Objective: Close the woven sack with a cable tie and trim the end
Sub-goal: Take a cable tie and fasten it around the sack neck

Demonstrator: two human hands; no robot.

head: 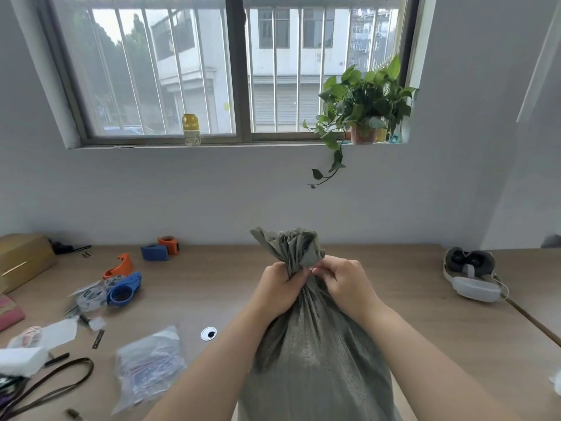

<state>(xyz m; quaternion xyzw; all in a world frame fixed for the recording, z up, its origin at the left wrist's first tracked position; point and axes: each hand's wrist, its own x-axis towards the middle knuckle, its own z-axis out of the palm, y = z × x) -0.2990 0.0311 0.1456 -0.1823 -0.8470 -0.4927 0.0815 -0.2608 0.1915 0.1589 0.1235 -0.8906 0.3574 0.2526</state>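
A grey-green woven sack [315, 354] stands upright on the wooden table in front of me. Its mouth is bunched into a neck, and the gathered top [291, 244] fans out above my hands. My left hand [277, 288] wraps around the neck from the left. From the right, my right hand [343, 279] pinches the same neck with thumb and fingers. I see no cable tie on the neck; my hands cover that spot.
On the table's left lie a clear plastic bag [148, 366], blue and orange tape dispensers [124, 291], a dark strap [51, 381] and a cardboard box [21, 259]. A white headset [473, 278] rests at the right. A plant [364, 104] sits on the windowsill.
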